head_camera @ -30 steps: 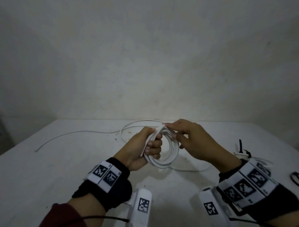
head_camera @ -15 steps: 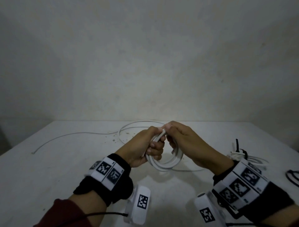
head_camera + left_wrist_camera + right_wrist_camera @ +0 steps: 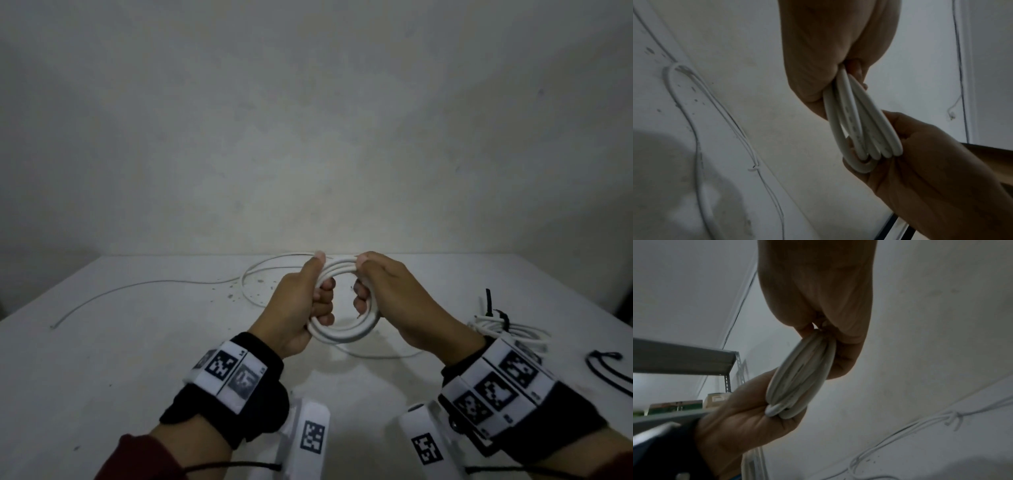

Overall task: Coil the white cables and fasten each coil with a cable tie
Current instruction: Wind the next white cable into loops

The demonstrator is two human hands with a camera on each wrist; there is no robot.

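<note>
A coil of thick white cable [image 3: 342, 334] hangs in the air above the white table [image 3: 120, 359], held from both sides. My left hand [image 3: 308, 298] grips the coil's left side, fingers curled through the ring, thumb on top. My right hand [image 3: 376, 294] grips the right side, fingers wrapped round the strands. In the left wrist view the coil [image 3: 859, 129] shows several parallel strands running between the two hands. In the right wrist view the coil [image 3: 801, 378] is seen edge-on. A thin white cable [image 3: 144, 286] lies loose on the table behind and to the left.
A tied white cable bundle [image 3: 503, 327] with a black tie lies on the table to the right. A black cable tie [image 3: 606, 366] curves near the right edge. A metal shelf [image 3: 684, 360] stands at the left in the right wrist view. A plain wall rises behind the table.
The coil has turned from edge-on to a flatter, open ring. My right hand shifted from pinching the top to gripping the right side. Both hands rose slightly.
</note>
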